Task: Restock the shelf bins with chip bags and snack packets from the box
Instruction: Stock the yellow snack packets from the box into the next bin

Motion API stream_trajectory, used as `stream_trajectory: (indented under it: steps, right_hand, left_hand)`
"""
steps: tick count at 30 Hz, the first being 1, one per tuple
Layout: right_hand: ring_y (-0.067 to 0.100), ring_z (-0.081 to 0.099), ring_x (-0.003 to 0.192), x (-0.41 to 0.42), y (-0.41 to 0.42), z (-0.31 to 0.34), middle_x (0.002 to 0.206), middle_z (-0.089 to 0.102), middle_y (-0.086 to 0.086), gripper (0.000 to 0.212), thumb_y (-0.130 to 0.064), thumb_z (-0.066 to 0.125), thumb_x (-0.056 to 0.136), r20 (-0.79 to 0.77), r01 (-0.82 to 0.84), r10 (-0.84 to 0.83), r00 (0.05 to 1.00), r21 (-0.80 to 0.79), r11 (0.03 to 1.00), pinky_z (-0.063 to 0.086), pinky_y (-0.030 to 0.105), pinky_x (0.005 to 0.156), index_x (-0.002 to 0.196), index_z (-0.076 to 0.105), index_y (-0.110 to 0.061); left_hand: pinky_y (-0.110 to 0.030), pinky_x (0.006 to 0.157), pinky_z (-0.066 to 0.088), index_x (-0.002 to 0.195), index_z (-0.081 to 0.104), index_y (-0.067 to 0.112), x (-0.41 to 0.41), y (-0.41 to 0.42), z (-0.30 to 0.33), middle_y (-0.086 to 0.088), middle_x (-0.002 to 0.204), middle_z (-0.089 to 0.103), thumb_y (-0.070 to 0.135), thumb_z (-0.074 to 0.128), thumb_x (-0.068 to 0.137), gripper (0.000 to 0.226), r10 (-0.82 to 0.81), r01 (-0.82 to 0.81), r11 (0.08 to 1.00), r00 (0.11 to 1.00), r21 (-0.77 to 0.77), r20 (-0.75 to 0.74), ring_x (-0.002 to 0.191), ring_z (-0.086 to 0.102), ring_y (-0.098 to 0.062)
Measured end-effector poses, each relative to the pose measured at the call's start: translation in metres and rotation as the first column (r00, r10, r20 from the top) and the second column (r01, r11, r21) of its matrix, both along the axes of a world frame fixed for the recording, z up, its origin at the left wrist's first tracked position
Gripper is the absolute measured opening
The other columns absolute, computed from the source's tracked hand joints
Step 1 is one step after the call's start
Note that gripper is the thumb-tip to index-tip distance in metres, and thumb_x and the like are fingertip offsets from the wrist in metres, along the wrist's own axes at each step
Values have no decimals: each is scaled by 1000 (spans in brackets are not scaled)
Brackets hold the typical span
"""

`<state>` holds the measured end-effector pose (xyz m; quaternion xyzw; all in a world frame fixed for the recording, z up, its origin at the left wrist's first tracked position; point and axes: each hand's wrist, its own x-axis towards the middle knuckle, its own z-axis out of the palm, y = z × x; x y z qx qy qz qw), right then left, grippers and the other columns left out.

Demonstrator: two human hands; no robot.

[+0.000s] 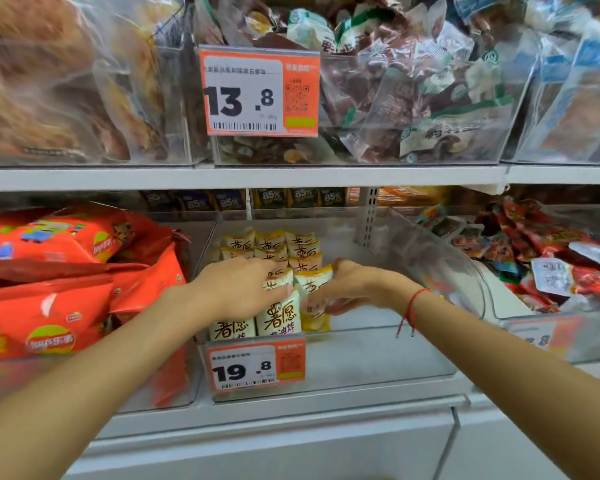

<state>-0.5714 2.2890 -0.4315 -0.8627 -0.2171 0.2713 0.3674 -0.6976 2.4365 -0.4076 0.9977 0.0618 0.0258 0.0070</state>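
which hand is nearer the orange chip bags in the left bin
Left. The left hand rests on the yellow snack packets just right of the orange chip bags; the right hand is farther right, across the packets.

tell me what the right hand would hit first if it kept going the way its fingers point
The right hand points left, so it would press straight into the yellow-and-white snack packets it is already touching, then probably the left hand beyond them.
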Motion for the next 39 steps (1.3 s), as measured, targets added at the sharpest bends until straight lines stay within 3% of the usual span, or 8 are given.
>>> stream_trajectory:
  steps: [3,5,7,9,16,25,34,39]
  right_hand:
    - [22,66,101,-2,-4,10,123,61,10,59,-15,78,75,-111,-82,81,991,-1,997,57,28,81,127,49,-11]
    - [24,63,103,-2,-8,13,130,53,9,80,-16,80,73,176,-143,166,970,-135,980,57,33,82,138,34,-16]
    - [26,52,116,-2,-11,14,139,39,6,99,-23,81,71,512,-166,309,802,-305,938,49,38,96,147,17,-25]
    - [25,40,127,-3,-11,14,148,31,5,102,-29,80,72,633,-199,372,679,-329,923,40,36,103,149,14,-31]
    - [21,31,136,-9,4,17,148,33,5,84,-24,79,74,547,-221,325,771,-248,943,28,29,110,144,32,-15]
    - [23,39,132,-16,-2,13,144,40,6,81,-20,78,75,524,-205,241,817,-127,970,37,39,109,143,33,-16]
    - [11,63,94,-75,-57,18,109,66,-3,33,-14,64,87,728,-230,73,682,119,966,53,33,86,118,60,-22]
    - [5,56,94,-136,-85,6,116,56,-13,40,-23,66,87,724,-393,390,569,-178,902,50,22,78,124,54,-28]
  left_hand:
    - [-39,100,39,147,25,37,-6,3,-6,4,149,40,64,23,93,61,3,-4,998,1000,58,20,133,41,-24]
    - [-40,99,39,148,25,36,-7,0,-8,3,148,41,61,24,94,59,-15,12,998,999,59,52,133,41,-24]
    - [-40,100,38,148,25,33,-6,-4,-8,0,148,41,57,27,96,58,-11,10,1000,998,25,60,134,40,-25]
    - [-39,101,37,149,26,29,-4,-8,-7,-1,149,39,54,30,97,58,1,-1,1000,998,9,59,135,38,-25]
    - [-40,106,32,151,19,26,-7,-5,-7,4,154,29,51,23,99,57,-44,43,998,999,38,10,140,29,-21]
    - [-38,107,31,150,23,25,-6,-8,-4,0,153,32,48,31,99,57,5,-5,999,1000,-46,7,139,30,-23]
    - [-26,80,38,123,55,34,-84,-24,-5,17,126,55,35,58,90,33,-35,91,993,824,-71,565,115,47,-7]
    - [-25,71,41,108,64,30,-141,-38,-46,15,111,63,28,68,83,25,1,128,979,780,-161,626,104,57,-10]
